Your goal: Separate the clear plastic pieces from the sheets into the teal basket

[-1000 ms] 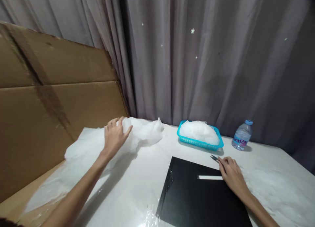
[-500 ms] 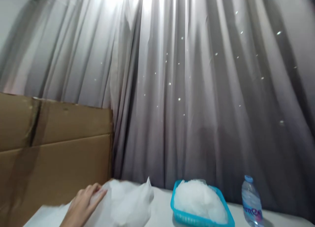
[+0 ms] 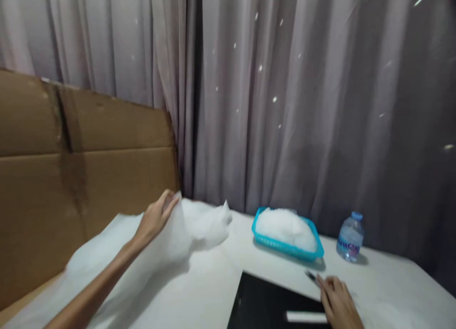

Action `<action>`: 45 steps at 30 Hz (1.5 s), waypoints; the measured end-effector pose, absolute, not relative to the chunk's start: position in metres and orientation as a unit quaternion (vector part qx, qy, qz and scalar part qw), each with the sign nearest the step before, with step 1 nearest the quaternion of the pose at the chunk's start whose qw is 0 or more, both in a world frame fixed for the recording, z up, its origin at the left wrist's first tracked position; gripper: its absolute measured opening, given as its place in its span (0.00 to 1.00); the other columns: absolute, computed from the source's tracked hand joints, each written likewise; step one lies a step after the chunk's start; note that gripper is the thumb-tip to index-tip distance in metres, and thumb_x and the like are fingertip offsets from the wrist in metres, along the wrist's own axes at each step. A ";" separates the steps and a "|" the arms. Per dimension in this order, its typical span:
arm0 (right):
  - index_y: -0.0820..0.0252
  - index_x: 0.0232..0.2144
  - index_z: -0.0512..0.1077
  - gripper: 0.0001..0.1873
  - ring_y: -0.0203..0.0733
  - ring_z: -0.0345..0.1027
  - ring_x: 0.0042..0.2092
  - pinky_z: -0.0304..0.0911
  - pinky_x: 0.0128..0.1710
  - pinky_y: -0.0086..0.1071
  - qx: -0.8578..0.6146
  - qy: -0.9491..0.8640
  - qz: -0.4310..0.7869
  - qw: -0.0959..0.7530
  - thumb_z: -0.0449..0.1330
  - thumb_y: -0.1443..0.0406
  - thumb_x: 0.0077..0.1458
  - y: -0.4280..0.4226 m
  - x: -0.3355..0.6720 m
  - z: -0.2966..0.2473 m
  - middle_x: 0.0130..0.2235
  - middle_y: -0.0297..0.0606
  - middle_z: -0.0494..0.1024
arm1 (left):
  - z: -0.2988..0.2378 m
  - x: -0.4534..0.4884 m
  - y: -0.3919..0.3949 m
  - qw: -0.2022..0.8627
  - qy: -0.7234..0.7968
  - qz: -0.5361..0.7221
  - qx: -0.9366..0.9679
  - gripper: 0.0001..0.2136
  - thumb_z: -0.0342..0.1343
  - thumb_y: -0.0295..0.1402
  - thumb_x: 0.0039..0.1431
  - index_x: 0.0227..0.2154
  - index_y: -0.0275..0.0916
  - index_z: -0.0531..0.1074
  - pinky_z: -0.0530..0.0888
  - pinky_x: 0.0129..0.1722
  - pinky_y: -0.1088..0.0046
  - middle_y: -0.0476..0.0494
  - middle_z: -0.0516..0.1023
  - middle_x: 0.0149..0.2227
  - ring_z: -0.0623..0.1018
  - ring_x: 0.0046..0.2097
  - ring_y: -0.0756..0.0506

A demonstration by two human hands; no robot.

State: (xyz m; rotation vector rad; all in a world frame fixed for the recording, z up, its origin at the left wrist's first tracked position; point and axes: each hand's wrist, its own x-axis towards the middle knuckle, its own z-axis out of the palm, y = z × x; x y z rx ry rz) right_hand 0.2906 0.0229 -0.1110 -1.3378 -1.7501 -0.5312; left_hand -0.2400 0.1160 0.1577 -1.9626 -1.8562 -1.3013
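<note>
My left hand (image 3: 160, 215) is closed in a pinch on the upper edge of a thin white sheet (image 3: 156, 257), lifting it off the table. The sheet hangs in soft folds below my fingers and spreads along my forearm. Behind it lies a bunched white heap (image 3: 208, 222), whose join with the sheet I cannot make out. At the lower right my right hand (image 3: 338, 300) is closed on a slim dark tool (image 3: 311, 276); its tip is blurred and its kind unclear. Beside that hand a narrow white strip (image 3: 305, 316) lies on a black flat board (image 3: 267, 298).
A blue plastic basket (image 3: 285, 249) full of white fluffy stuffing (image 3: 287, 229) stands toward the back of the white table (image 3: 210, 286). Right of it is a water bottle (image 3: 351, 238). A tall cardboard box (image 3: 117, 177) borders the left; a grey curtain (image 3: 228, 105) hangs behind.
The view has tilted down, bringing my right hand, the dark tool and the black board into sight. My left hand has kept hold of the white sheet, which now hangs raised.
</note>
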 end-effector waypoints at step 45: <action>0.58 0.44 0.72 0.08 0.54 0.68 0.53 0.63 0.59 0.49 -0.435 -0.745 0.183 0.472 0.55 0.65 0.65 0.096 -0.043 0.085 0.47 0.47 0.75 | 0.191 -0.246 0.083 -0.141 -0.549 -0.260 -0.782 0.29 0.57 0.60 0.58 0.52 0.42 0.71 0.73 0.59 0.60 0.36 0.79 0.56 0.77 0.60 0.35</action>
